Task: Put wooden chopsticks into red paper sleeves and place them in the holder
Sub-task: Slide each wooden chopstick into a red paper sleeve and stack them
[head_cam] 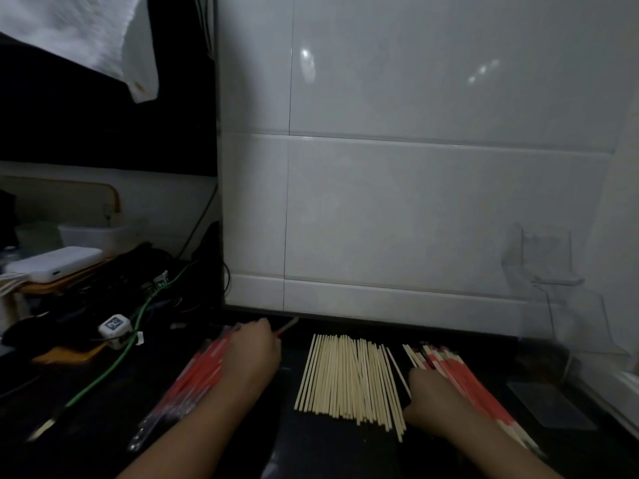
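Resting on a dark surface [328, 454]: left hand [254, 354] pinching a red paper sleeve [285, 329], lower left | bare wooden chopsticks [349, 375] centre | right hand [434, 399], grip unclear, touching sleeved chopsticks [466, 382] | clear holder [553, 288] right.

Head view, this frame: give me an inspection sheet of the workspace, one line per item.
Surface: dark counter, dimly lit.
Job's things: bare chopsticks in the middle; red sleeves in a clear pack on the left; sleeved chopsticks on the right; clear holder at the wall.
Clutter: white power bank, white tub, small tagged cube.
Hands: left hand on the sleeves, pinching one; right hand at the sleeved chopsticks, grip unclear.
Cables: green cable.
Surroundings: white tiled wall, hanging towel.
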`<control>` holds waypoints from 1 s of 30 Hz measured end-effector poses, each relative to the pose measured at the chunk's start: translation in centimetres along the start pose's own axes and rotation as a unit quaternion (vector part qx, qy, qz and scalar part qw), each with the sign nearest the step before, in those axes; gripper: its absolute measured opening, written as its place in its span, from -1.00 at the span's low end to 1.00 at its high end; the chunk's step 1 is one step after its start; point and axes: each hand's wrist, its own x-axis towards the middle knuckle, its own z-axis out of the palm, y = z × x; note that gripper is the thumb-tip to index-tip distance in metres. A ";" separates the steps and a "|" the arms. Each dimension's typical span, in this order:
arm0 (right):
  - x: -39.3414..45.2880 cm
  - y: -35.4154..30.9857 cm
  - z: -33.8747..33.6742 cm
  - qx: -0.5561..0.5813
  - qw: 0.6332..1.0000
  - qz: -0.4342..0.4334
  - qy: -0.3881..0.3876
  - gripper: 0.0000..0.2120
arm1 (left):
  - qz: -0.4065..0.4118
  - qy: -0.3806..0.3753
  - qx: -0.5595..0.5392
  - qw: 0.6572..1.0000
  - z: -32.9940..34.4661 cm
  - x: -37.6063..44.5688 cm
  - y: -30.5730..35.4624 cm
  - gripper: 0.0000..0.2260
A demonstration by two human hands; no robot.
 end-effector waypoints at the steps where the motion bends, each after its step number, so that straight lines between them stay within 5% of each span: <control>1: -0.1 -0.1 -0.1 0.006 1.000 0.000 0.007 -0.74 | -0.025 0.008 -0.061 0.998 -0.5 0.1 0.5 -0.88; 3: -0.4 -0.3 -0.2 0.007 1.000 0.003 0.013 -0.68 | -0.073 0.003 -0.224 0.972 -1.7 0.2 1.6 -0.93; 6: -0.4 -0.3 -0.2 0.026 1.000 -0.013 0.013 -0.74 | -0.109 -0.073 -0.461 0.878 -3.4 -0.2 4.0 -0.90; 10: -0.6 -0.2 -1.3 0.070 0.991 -0.037 0.104 -0.84 | -0.090 -0.104 -0.546 0.826 -5.1 -0.7 6.5 -0.85; 12: -0.5 -0.2 -2.5 0.193 0.968 -0.054 0.152 -0.83 | -0.079 -0.103 -0.573 0.809 -5.6 -0.9 7.4 -0.81; 18: -1.9 -1.0 -8.0 0.476 0.831 -0.141 0.252 -0.72 | -0.033 -0.052 -0.630 0.774 -6.0 -1.4 9.0 -0.87; 22: -2.8 -1.9 -12.6 0.516 0.762 -0.200 0.336 -0.90 | -0.010 -0.048 -0.624 0.780 -6.8 -1.4 9.8 -0.74; 30: -4.8 -5.0 -19.0 0.546 0.688 -0.250 0.408 -0.77 | 0.036 -0.055 -0.626 0.777 -8.4 -2.2 11.0 -0.88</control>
